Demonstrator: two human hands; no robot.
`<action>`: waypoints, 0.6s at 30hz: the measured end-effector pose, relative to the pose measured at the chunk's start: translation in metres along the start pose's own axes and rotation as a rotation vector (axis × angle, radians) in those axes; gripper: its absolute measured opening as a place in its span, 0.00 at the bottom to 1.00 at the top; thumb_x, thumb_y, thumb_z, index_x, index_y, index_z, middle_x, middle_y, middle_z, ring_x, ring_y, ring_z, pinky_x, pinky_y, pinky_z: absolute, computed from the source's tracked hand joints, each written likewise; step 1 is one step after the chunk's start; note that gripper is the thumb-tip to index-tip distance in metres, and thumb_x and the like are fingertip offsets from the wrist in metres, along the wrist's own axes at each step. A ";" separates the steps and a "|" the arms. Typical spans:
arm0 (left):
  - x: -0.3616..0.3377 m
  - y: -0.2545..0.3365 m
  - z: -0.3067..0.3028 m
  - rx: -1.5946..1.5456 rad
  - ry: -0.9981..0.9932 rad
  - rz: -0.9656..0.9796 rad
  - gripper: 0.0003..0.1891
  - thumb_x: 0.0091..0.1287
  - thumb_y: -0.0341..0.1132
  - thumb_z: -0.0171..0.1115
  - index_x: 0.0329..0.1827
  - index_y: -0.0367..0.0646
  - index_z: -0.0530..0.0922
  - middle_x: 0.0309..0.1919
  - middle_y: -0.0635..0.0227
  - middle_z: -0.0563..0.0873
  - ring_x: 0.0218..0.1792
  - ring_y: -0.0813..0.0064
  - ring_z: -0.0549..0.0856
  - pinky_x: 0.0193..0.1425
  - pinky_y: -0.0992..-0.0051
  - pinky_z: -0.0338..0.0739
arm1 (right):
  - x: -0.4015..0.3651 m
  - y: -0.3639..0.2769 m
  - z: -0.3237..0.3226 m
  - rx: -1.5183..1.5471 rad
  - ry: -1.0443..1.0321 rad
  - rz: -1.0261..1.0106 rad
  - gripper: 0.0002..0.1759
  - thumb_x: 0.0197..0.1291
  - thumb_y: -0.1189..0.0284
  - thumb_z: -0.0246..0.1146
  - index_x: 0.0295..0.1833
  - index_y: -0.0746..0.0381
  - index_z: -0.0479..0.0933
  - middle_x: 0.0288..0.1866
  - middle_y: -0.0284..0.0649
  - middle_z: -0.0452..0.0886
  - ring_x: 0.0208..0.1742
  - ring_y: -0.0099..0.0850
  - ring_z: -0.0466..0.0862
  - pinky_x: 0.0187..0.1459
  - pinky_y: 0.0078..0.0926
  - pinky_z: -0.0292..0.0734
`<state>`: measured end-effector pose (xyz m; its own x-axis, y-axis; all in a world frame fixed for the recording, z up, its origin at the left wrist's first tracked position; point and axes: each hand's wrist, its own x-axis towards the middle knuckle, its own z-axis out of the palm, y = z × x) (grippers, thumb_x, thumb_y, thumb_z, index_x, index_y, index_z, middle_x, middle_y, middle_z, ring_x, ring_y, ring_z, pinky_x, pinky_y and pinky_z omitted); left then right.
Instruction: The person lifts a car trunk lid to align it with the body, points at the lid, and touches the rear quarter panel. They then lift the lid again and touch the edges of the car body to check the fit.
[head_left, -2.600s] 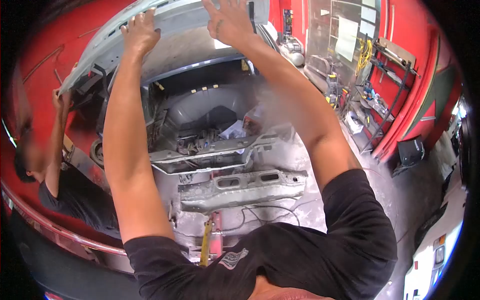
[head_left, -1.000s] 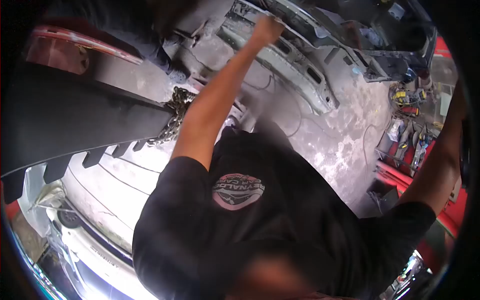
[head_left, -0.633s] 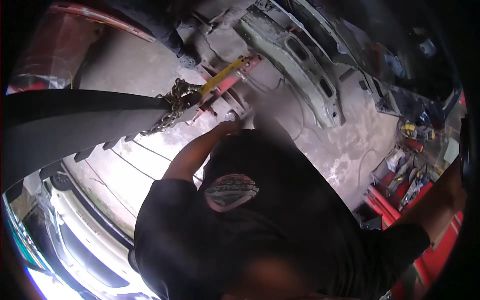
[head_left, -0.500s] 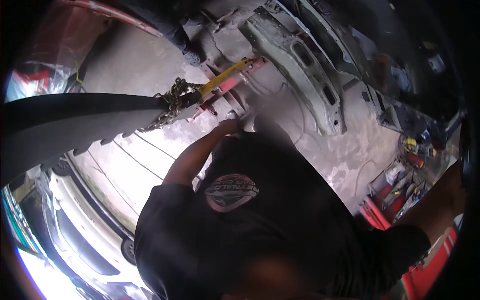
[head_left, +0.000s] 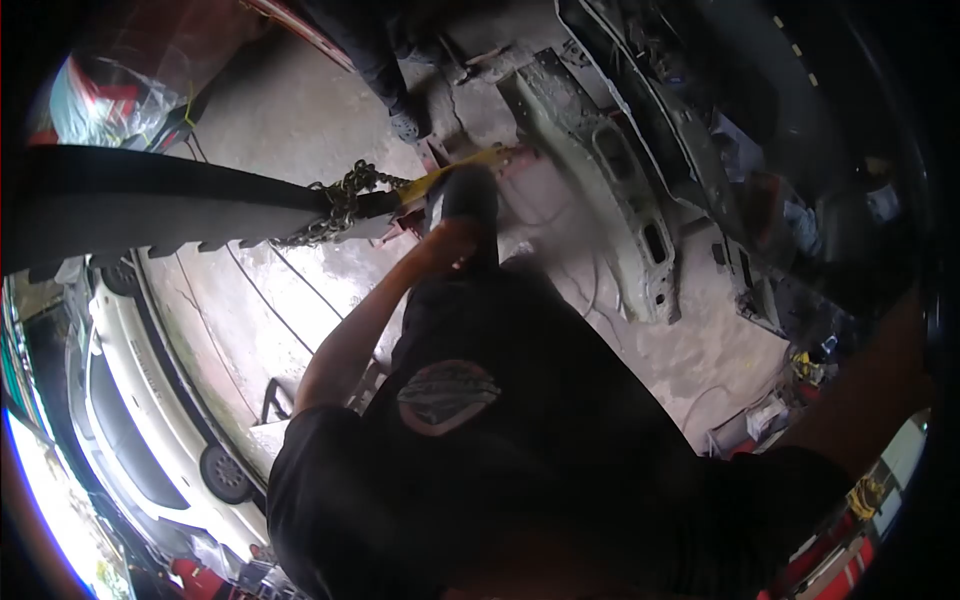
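I look straight down my black shirt (head_left: 520, 430) at the workshop floor. My left arm hangs at my side, and my left hand (head_left: 448, 248) is low beside my hip, above my dark shoe (head_left: 468, 195). It is blurred and I cannot make out its fingers or anything in it. My right forearm (head_left: 880, 380) rises along the right edge, with the hand out of the picture. A black toothed beam (head_left: 150, 205) with a chain (head_left: 340, 205) wrapped round its end reaches in from the left, close to my left hand.
A yellow-handled red jack (head_left: 470, 160) sits on the concrete just past the chain. A grey stripped car panel (head_left: 620, 200) lies on the floor to the right. Another person's leg and shoe (head_left: 400, 120) stand at the top. A white car (head_left: 150, 400) is parked at lower left.
My left arm has dropped from the raised grey panel to my side. The view has swung down and round, so the white car and the chain now show at left.
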<state>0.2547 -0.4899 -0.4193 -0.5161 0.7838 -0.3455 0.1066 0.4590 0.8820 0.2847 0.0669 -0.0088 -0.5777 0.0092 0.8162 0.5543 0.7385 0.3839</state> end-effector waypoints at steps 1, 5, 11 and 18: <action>-0.002 0.025 -0.008 -0.379 0.033 -0.195 0.13 0.70 0.25 0.59 0.55 0.38 0.83 0.40 0.61 0.87 0.35 0.71 0.89 0.39 0.69 0.86 | -0.001 0.002 -0.002 0.005 0.008 -0.002 0.20 0.73 0.55 0.63 0.53 0.63 0.80 0.43 0.45 0.84 0.42 0.37 0.80 0.45 0.49 0.73; -0.011 0.063 -0.044 -0.373 0.290 -0.022 0.13 0.75 0.27 0.59 0.60 0.37 0.78 0.32 0.68 0.85 0.29 0.78 0.85 0.32 0.75 0.82 | -0.001 0.010 -0.009 0.011 0.036 -0.002 0.20 0.73 0.55 0.64 0.51 0.63 0.81 0.41 0.45 0.84 0.40 0.37 0.79 0.43 0.48 0.73; -0.011 0.087 -0.089 -0.235 0.543 -0.023 0.14 0.76 0.28 0.58 0.61 0.33 0.79 0.32 0.64 0.89 0.29 0.77 0.88 0.34 0.76 0.82 | -0.008 0.017 -0.008 0.013 0.051 0.012 0.20 0.72 0.55 0.65 0.48 0.65 0.82 0.38 0.44 0.84 0.37 0.36 0.79 0.40 0.46 0.72; 0.047 0.052 -0.108 -0.228 0.388 0.057 0.14 0.74 0.26 0.57 0.60 0.33 0.80 0.32 0.66 0.87 0.34 0.78 0.87 0.37 0.76 0.83 | -0.001 0.026 -0.008 -0.017 0.073 0.029 0.21 0.72 0.55 0.66 0.45 0.66 0.82 0.34 0.43 0.84 0.32 0.35 0.78 0.36 0.44 0.72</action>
<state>0.1441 -0.4740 -0.3550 -0.7997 0.5706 -0.1868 -0.0230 0.2819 0.9592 0.3042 0.0803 0.0042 -0.5165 -0.0192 0.8561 0.5806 0.7270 0.3665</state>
